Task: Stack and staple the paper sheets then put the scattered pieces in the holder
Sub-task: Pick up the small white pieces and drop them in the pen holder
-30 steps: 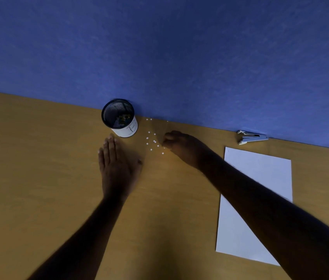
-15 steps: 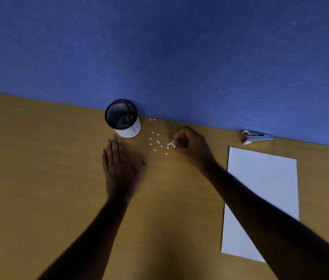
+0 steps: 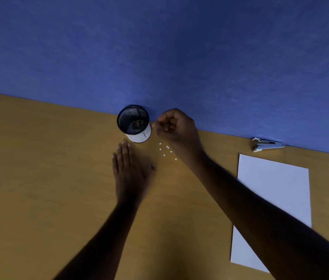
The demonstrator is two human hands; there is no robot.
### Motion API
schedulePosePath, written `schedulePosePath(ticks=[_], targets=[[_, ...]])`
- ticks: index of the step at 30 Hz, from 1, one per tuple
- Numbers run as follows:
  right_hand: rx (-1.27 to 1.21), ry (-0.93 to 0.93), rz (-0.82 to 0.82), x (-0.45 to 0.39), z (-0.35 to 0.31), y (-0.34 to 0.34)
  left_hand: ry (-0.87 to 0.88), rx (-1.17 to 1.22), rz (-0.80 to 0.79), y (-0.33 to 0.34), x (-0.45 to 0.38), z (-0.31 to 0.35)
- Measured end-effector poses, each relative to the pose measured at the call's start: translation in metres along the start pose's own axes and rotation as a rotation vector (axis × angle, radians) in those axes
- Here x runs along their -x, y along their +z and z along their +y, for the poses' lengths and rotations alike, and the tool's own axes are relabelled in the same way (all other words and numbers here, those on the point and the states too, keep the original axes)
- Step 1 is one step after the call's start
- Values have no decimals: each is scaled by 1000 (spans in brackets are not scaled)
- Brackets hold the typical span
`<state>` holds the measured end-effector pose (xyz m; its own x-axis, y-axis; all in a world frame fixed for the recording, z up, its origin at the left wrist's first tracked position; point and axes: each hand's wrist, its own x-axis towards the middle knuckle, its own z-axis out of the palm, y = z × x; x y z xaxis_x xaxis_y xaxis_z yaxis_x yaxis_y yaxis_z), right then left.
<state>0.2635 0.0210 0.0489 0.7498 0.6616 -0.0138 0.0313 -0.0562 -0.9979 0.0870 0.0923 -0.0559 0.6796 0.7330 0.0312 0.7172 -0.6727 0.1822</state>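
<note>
Right hand (image 3: 176,126): fingers curled, pinched beside holder (image 3: 134,123) rim; contents too small to tell.
Left hand (image 3: 131,172): open, flat on worktop (image 3: 38,178).
Pieces (image 3: 166,150): scattered between hands.

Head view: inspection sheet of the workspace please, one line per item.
Surface: wooden desk, against a blue wall.
Job's things: paper sheets lie flat at right; stapler by the wall; mesh holder upright; small white pieces scattered beside it.
Clutter: nothing seen.
Grippers: left hand flat on the desk, open; right hand raised beside the holder, fingers pinched, contents too small to tell.
Cables: nothing seen.
Surroundings: only the wall.
</note>
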Motion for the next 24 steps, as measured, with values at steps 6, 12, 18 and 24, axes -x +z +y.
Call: schedulePosePath(ticks=[6, 12, 18, 24], targets=[[177, -170, -35, -31, -2, 38, -1, -18, -4, 0, 0, 1], [547, -321, -205, -50, 3, 41, -4, -22, -13, 1, -1, -1], [644, -398, -280, -55, -4, 35, 1, 2, 16, 1, 0, -1], [660, -474, -270, -54, -2, 34, -2, 5, 19, 1, 0, -1]])
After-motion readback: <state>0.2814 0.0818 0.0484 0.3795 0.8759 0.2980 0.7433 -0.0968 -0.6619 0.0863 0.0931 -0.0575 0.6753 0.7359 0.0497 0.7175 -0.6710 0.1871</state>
